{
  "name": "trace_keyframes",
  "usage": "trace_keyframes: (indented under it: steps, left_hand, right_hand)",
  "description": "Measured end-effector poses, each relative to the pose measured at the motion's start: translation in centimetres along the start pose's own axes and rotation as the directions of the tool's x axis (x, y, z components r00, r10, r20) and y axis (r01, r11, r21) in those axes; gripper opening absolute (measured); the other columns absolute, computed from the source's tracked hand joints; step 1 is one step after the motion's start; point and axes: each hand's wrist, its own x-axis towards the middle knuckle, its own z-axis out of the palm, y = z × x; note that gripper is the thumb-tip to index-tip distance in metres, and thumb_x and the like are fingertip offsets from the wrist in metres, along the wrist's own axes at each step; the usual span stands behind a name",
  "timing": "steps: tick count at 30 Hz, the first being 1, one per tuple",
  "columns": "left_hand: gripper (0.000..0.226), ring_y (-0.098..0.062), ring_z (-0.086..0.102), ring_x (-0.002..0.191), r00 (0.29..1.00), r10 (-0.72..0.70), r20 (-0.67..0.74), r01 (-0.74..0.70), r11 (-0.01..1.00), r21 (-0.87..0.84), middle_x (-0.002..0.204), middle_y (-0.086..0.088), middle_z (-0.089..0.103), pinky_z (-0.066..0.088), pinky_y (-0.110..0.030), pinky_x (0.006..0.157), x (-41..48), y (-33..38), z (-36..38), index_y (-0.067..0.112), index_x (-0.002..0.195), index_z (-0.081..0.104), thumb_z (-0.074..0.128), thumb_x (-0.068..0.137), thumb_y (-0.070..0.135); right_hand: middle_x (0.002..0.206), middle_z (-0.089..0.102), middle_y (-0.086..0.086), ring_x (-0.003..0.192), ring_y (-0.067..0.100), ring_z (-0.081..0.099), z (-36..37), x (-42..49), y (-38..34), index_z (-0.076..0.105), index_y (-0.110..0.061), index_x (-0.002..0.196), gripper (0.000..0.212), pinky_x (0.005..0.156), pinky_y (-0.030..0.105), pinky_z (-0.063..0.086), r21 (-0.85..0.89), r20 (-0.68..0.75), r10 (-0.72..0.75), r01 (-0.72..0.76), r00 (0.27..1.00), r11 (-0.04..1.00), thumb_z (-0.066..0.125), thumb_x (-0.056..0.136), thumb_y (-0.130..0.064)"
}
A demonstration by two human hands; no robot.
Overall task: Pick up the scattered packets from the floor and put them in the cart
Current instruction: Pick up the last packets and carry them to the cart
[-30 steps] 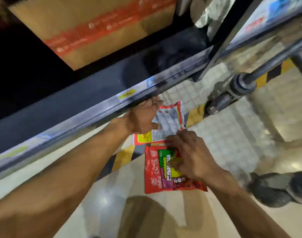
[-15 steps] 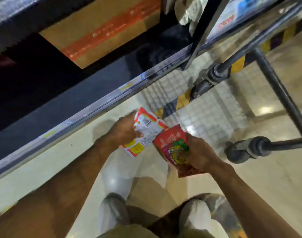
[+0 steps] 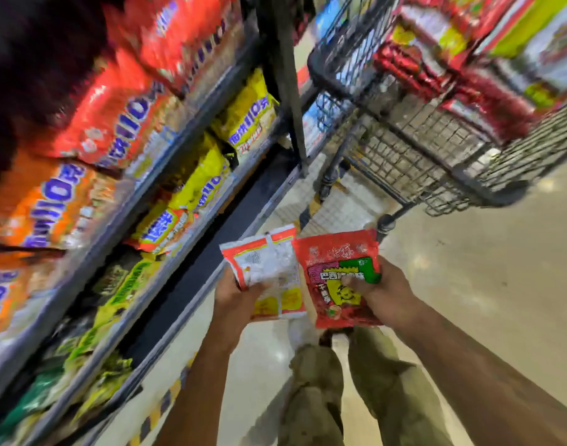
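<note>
Left hand: the left hand (image 3: 234, 297), at centre frame, is closed round the lower left part of a flat white plastic packet with red borders and a yellow patch (image 3: 269, 268).
Right hand: the right hand (image 3: 385, 294), just right of centre, pinches a flat red plastic packet with green and yellow print (image 3: 337, 278), with the thumb lying on its printed face.
Packets: both are held up off the glossy beige floor (image 3: 485, 284), side by side and touching. The red one's left edge lies over the white one's right edge.
Cart: the grey wire-mesh shopping cart (image 3: 404, 156) fills the upper right of the frame, above the two held packets and apart from them. Blurred red wrapped packs (image 3: 452, 75) lie inside it.
Shelving: the dark metal shelving (image 3: 285, 91) runs down the left half of the frame, stocked with orange bags (image 3: 114, 117), yellow bags (image 3: 246, 114) and green bags (image 3: 124, 284), all blurred.
Lower centre: legs in olive trousers (image 3: 314, 397) show between the two forearms.
</note>
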Motion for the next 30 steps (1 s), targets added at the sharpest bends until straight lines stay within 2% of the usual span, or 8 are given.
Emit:
trace_keyframes:
  steps: [3, 5, 9, 13, 18, 21, 27, 30]
  left_hand:
    - [0.039, -0.021, 0.075, 0.102, 0.998, 0.056, 0.027, -0.056, 0.998, 0.020, 0.110, 0.001, 0.080, 0.063, -0.046, 0.086, -7.2, 7.8, -0.6, 0.019, 0.116, 0.069, 0.078, 0.084, -0.001]
    - [0.042, -0.021, 0.073, 0.106, 0.993, 0.100, 0.070, -0.101, 0.995, 0.014, 0.116, -0.004, 0.077, 0.059, -0.040, 0.092, -11.4, 13.3, -0.5, 0.017, 0.121, 0.066, 0.074, 0.087, -0.006]
    - [0.045, -0.023, 0.073, 0.106, 0.968, 0.207, 0.145, -0.210, 0.978, 0.008, 0.116, -0.005, 0.077, 0.060, -0.037, 0.089, -17.2, 21.9, 0.3, 0.012, 0.125, 0.065, 0.074, 0.086, -0.009]
    - [0.047, 0.000, 0.073, 0.075, 0.926, 0.272, 0.261, -0.285, 0.958, 0.011, 0.082, 0.014, 0.079, 0.058, -0.021, 0.068, -20.3, 27.5, 2.1, 0.000, 0.117, 0.062, 0.078, 0.075, -0.010]
    - [0.044, -0.030, 0.074, 0.108, 0.869, 0.361, 0.340, -0.377, 0.926, -0.019, 0.119, -0.009, 0.077, 0.059, -0.046, 0.092, -23.8, 32.0, 4.4, 0.014, 0.127, 0.066, 0.076, 0.088, -0.003]
    - [0.041, -0.033, 0.074, 0.108, 0.859, 0.372, 0.353, -0.391, 0.920, -0.017, 0.115, -0.007, 0.078, 0.059, -0.051, 0.094, -25.8, 34.2, 6.9, 0.018, 0.122, 0.069, 0.079, 0.086, 0.002]
    - [0.034, -0.022, 0.074, 0.089, 0.847, 0.394, 0.357, -0.415, 0.910, -0.022, 0.101, -0.001, 0.079, 0.058, -0.025, 0.066, -29.2, 37.4, 14.6, 0.016, 0.118, 0.068, 0.077, 0.089, 0.000]
    - [0.043, -0.020, 0.076, 0.093, 0.867, 0.389, 0.311, -0.400, 0.916, -0.031, 0.109, -0.003, 0.079, 0.062, -0.033, 0.077, -30.3, 38.6, 19.6, 0.014, 0.124, 0.066, 0.081, 0.085, 0.004]
  right_hand:
    - [0.094, 0.082, -0.008, 0.088, 0.018, 0.079, -2.0, -9.7, -6.9, 0.071, -0.024, 0.106, 0.023, 0.081, 0.041, 0.066, 0.153, -0.062, -0.024, 0.033, 0.998, 0.988, 0.081, 0.088, -0.014]
    - [0.095, 0.082, -0.005, 0.086, 0.017, 0.079, -3.7, -14.8, -11.1, 0.070, -0.021, 0.106, 0.023, 0.078, 0.036, 0.066, 0.191, -0.118, -0.064, 0.086, 0.991, 0.978, 0.080, 0.088, -0.011]
    - [0.105, 0.080, 0.006, 0.093, 0.022, 0.079, -7.3, -22.7, -17.9, 0.071, -0.012, 0.116, 0.033, 0.080, 0.040, 0.063, 0.194, -0.213, -0.165, 0.207, 0.963, 0.959, 0.084, 0.086, -0.012]
    - [0.099, 0.079, -0.002, 0.076, 0.007, 0.076, -11.1, -28.6, -22.5, 0.070, -0.007, 0.117, 0.033, 0.064, 0.017, 0.058, 0.190, -0.290, -0.230, 0.292, 0.929, 0.937, 0.082, 0.087, -0.008]
    - [0.101, 0.081, 0.003, 0.086, 0.018, 0.078, -15.5, -32.8, -24.5, 0.072, -0.009, 0.118, 0.034, 0.068, 0.023, 0.061, 0.233, -0.406, -0.260, 0.374, 0.876, 0.898, 0.084, 0.086, -0.012]
    - [0.101, 0.082, 0.001, 0.090, 0.020, 0.079, -18.5, -34.8, -25.3, 0.073, -0.017, 0.113, 0.027, 0.074, 0.030, 0.063, 0.256, -0.434, -0.290, 0.426, 0.853, 0.868, 0.082, 0.088, -0.013]
    - [0.104, 0.081, 0.006, 0.093, 0.029, 0.079, -27.0, -36.5, -26.3, 0.073, -0.018, 0.112, 0.026, 0.085, 0.044, 0.063, 0.287, -0.445, -0.323, 0.474, 0.835, 0.832, 0.081, 0.088, -0.014]
    - [0.101, 0.081, 0.005, 0.091, 0.028, 0.079, -32.3, -36.3, -26.4, 0.073, -0.018, 0.111, 0.026, 0.085, 0.046, 0.063, 0.290, -0.447, -0.325, 0.479, 0.833, 0.829, 0.083, 0.087, -0.015]
